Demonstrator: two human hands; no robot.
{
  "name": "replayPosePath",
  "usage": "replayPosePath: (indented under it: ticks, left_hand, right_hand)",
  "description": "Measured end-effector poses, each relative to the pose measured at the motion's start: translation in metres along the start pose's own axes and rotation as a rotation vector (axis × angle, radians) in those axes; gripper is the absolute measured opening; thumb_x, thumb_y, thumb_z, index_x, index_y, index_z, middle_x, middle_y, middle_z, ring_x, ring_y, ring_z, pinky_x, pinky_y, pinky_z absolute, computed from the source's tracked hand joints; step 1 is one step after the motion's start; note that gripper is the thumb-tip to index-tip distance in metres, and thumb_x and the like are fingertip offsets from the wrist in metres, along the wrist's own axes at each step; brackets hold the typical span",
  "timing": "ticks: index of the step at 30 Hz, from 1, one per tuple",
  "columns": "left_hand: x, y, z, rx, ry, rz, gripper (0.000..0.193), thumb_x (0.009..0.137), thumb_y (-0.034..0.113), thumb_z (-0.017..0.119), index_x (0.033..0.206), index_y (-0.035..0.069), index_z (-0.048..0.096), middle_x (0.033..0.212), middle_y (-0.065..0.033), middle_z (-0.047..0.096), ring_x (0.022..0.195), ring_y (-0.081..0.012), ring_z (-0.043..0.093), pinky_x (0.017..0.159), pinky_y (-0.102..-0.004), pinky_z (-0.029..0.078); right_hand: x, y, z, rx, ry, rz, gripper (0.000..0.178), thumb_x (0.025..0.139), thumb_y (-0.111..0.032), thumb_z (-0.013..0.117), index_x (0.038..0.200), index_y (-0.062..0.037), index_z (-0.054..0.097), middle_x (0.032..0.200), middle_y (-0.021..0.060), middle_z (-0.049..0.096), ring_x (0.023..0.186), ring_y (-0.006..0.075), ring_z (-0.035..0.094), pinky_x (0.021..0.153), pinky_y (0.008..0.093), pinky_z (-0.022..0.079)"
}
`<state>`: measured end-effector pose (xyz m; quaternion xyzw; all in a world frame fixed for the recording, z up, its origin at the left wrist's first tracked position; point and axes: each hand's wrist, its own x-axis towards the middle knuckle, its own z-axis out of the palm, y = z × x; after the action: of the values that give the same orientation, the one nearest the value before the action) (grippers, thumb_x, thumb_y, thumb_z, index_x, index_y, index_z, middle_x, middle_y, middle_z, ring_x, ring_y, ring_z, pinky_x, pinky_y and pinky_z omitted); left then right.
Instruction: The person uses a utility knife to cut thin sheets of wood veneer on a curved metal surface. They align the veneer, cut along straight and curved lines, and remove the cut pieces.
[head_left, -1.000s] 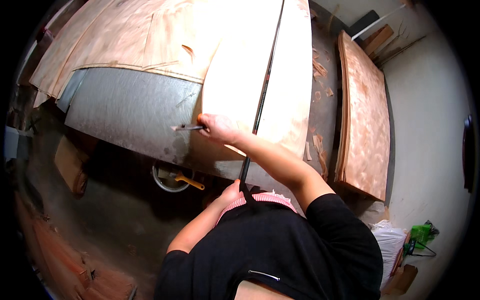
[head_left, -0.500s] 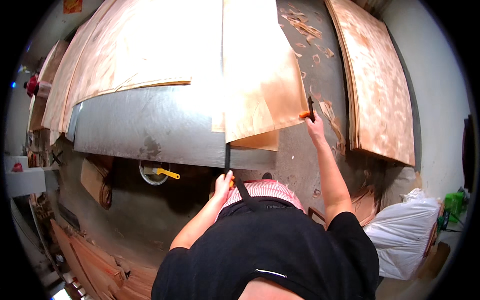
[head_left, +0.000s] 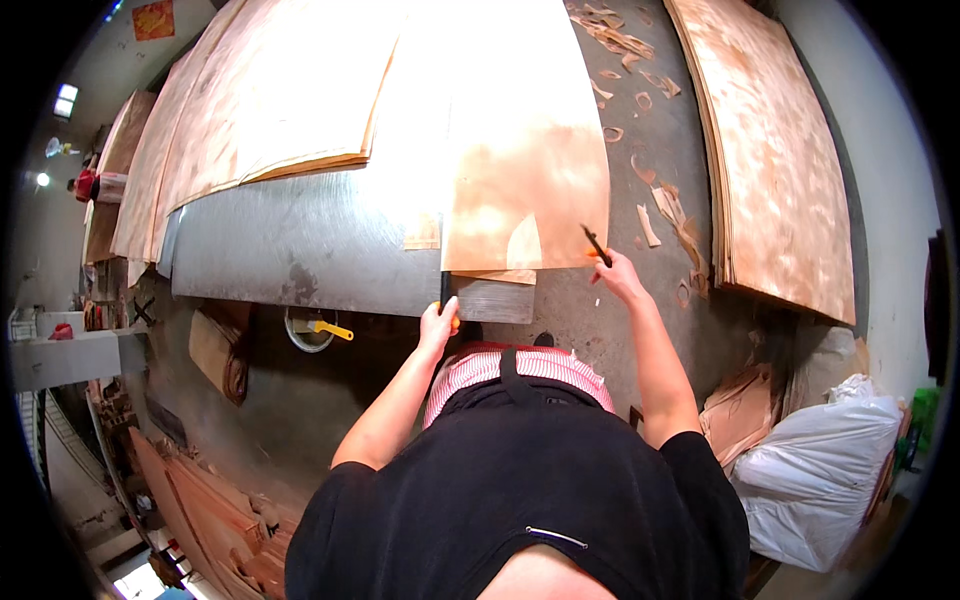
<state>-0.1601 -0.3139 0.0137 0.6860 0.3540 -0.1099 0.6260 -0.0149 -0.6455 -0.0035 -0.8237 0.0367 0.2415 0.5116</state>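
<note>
The left hand (head_left: 437, 318) has its grip clenched round the near end of a black rod (head_left: 446, 284) (something yellow-orange shows there too, too small to make out), at the front edge of the metal-faced tabletop (head_left: 300, 240). The right hand (head_left: 620, 274) grasps a black tool with an orange part, by its look a knife (head_left: 597, 245), at the near right corner of a pale wood veneer sheet (head_left: 525, 190). Whether blade or fingers touch that corner, I cannot tell. The sheet lies on the tabletop, its right side jutting past the end above the floor (head_left: 560, 290).

That unsupported side could sag or split if the corner were pulled. The blade tip, over the sheet in this view, might nick the veneer should the wrist dip. If the rod were tugged sideways, the sheet could drag askew over the offcut (head_left: 500, 276) peeping from under its near edge. Veneer scraps (head_left: 672, 215) litter the floor to the right, and a careless step could slip on them.
</note>
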Motion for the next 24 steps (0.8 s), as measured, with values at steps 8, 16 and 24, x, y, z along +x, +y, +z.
replayPosePath:
  ticks: [8, 16, 24]
  left_hand:
    - [-0.028, 0.046, 0.018, -0.049, -0.425, 0.070, 0.032, 0.083, 0.025, 0.058, 0.101, 0.000, 0.049, 0.080, -0.0071, 0.059, 0.069, -0.0108, 0.055, 0.063, -0.0240, 0.045]
    - [-0.031, 0.064, 0.013, 0.379, -0.756, 0.378, 0.061, 0.076, 0.035, 0.063, 0.115, -0.007, 0.042, 0.097, -0.0179, 0.057, 0.091, -0.0203, 0.055, 0.078, -0.0314, 0.044]
    - [-0.004, -0.006, -0.019, 0.082, -0.797, -0.088, 0.043, 0.089, 0.020, 0.049, 0.120, -0.007, 0.039, 0.103, -0.0141, 0.058, 0.094, -0.0182, 0.057, 0.082, -0.0266, 0.045]
  right_hand:
    - [-0.022, -0.089, 0.091, 0.030, -0.075, -0.138, 0.036, 0.077, -0.028, 0.064, 0.101, -0.0024, 0.056, 0.068, 0.0025, 0.059, 0.058, 0.0092, 0.056, 0.056, 0.0229, 0.043]
    - [0.005, -0.081, 0.153, 0.044, 0.020, -0.056, 0.028, 0.070, -0.022, 0.061, 0.085, -0.0005, 0.051, 0.066, 0.0079, 0.056, 0.058, 0.0137, 0.054, 0.052, 0.0274, 0.044]
    - [-0.037, -0.110, 0.112, -0.027, 0.356, -0.020, 0.043, 0.070, -0.028, 0.064, 0.101, 0.0014, 0.054, 0.085, 0.0167, 0.061, 0.080, 0.0252, 0.060, 0.070, 0.0346, 0.046]
